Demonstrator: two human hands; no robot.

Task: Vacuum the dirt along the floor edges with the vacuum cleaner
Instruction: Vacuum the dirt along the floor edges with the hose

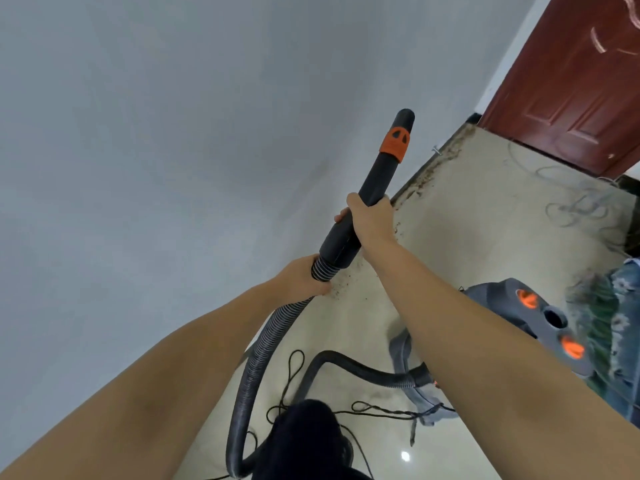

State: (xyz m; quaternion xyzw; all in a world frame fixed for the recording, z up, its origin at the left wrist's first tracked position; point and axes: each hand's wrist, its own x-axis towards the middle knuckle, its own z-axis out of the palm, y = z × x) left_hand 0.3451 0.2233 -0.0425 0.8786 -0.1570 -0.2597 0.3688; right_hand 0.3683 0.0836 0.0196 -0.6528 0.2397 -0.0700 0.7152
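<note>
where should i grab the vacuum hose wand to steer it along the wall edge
Grip the smooth black wand below its orange collar, coming from the right as the right hand does. Steady the ribbed hose at the cuff with the left hand. The rigid tube steers; the hose flexes.

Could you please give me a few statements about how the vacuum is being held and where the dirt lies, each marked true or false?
1. The right hand grips the rigid black nozzle tube. True.
2. The left hand hangs free and holds nothing. False: it grips the ribbed hose just below the tube.
3. The tube carries an orange collar near its tip. True.
4. The dirt lies in the middle of the floor, away from the wall. False: it runs along the edge where the floor meets the wall.
5. The door at the far end is white. False: it is reddish-brown.
</note>
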